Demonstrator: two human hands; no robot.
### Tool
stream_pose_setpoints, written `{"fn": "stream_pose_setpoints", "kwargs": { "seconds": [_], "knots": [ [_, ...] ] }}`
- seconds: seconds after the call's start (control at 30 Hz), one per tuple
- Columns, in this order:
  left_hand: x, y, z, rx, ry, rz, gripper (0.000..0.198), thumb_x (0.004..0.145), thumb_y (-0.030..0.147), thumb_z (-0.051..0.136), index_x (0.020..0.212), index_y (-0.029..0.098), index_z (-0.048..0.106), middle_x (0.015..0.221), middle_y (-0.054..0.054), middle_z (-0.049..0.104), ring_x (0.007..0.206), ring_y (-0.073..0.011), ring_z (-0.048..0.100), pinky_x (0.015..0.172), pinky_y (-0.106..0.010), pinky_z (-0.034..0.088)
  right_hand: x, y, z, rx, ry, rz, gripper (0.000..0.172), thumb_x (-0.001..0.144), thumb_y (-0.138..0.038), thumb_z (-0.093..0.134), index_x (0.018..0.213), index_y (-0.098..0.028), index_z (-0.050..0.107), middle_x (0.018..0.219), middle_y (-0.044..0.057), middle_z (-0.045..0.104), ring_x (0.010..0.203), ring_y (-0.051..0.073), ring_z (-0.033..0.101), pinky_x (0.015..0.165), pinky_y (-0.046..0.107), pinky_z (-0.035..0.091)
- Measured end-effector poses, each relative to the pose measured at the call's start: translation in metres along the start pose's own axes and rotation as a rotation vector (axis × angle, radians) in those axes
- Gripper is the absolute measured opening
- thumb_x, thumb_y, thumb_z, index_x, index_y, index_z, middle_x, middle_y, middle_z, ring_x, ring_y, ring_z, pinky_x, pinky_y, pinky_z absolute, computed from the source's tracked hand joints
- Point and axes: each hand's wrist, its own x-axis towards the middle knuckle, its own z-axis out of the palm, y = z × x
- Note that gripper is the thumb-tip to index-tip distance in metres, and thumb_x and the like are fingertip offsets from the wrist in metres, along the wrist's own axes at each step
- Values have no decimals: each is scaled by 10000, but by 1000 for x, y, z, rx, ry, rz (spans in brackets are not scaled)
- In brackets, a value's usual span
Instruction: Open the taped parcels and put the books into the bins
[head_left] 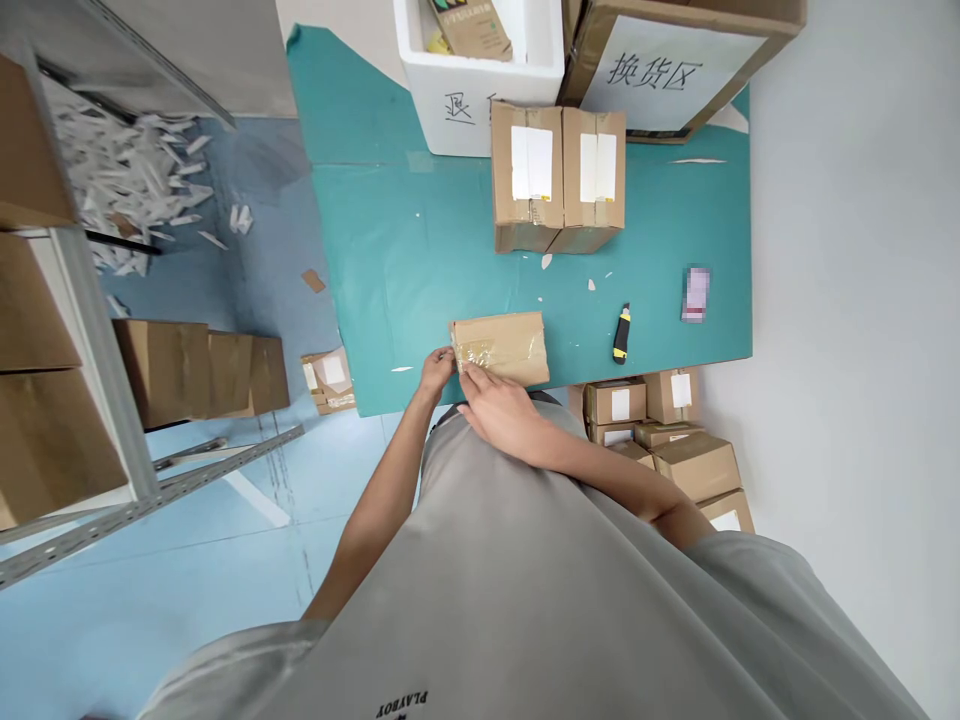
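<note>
A small cardboard box (510, 345) with shiny clear tape on its top lies at the front edge of the green-covered table (397, 260). At its left end, my left hand (437, 372) is closed in a pinch against the box's edge; what sits between the fingertips is too small to make out. My right hand (504, 412) rests on the near left part of the box, its fingers stretched out over the taped face. To the right of the box lies a black and yellow utility knife (622, 334).
Two labelled cardboard boxes (527, 180) stand side by side farther back. Behind them are a white foam bin (480, 110) and a large carton (667, 70) with a handwritten sign. A blurred pink packet (696, 294) lies at right. Stacked boxes (694, 465) stand below the table's right side.
</note>
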Motion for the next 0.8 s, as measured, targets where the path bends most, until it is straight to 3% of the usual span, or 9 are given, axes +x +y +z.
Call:
{"fn": "stream_pose_setpoints", "kwargs": {
  "seconds": [0.13, 0.2, 0.27, 0.43, 0.6, 0.7, 0.8],
  "knots": [
    [-5, 4, 1, 92, 29, -25, 331, 864, 412, 775, 1079, 168, 714, 894, -62, 763, 916, -222, 710, 917, -374, 587, -14, 23, 1, 78, 151, 91, 471, 1139, -298, 616, 1598, -190, 611, 1640, 200, 620, 1243, 327, 790, 1052, 417, 673],
    [-10, 8, 3, 120, 16, -14, 373, 876, 437, 802, 1111, 160, 718, 942, -85, 778, 963, -234, 733, 942, -388, 598, -18, 38, 1, 94, 214, 151, 429, 1154, -376, 588, 1542, -199, 637, 1557, 208, 653, 1063, 315, 822, 898, 420, 696],
    [-15, 12, 7, 140, -4, 7, 439, 872, 493, 842, 1125, 156, 720, 976, -99, 790, 1010, -248, 750, 959, -397, 608, -21, 55, 0, 110, 267, 230, 415, 1162, -426, 559, 1474, -171, 656, 1460, 226, 674, 996, 325, 816, 840, 439, 686],
    [-22, 22, 26, 138, -23, 95, 477, 790, 486, 939, 1059, 168, 705, 1135, -136, 816, 1146, -273, 762, 1039, -407, 611, -24, 115, -5, 127, 404, 412, 283, 1130, -395, 570, 1268, -179, 691, 1289, 192, 718, 978, 320, 773, 858, 445, 647],
    [-30, 35, 47, 145, -43, 160, 384, 765, 344, 922, 1018, 173, 689, 1175, -143, 822, 1062, -281, 790, 1002, -424, 630, -26, 192, -12, 207, 439, 528, 191, 989, -368, 717, 1079, -201, 693, 1164, 161, 777, 1066, 363, 756, 973, 495, 616],
    [-37, 46, 48, 188, -29, 258, 349, 803, 331, 881, 1043, 183, 676, 1155, -127, 818, 1032, -287, 805, 981, -426, 636, -25, 222, -6, 316, 422, 567, 152, 932, -287, 738, 1053, -193, 740, 1104, 149, 829, 1058, 362, 782, 1005, 507, 614],
    [-40, 53, 39, 210, -3, 357, 322, 838, 321, 843, 1060, 209, 638, 1099, -98, 802, 1058, -291, 809, 997, -417, 633, -18, 234, 15, 473, 505, 528, 211, 941, -311, 712, 1106, -193, 770, 1167, 141, 854, 1076, 337, 799, 1016, 502, 639]
  ]
}}
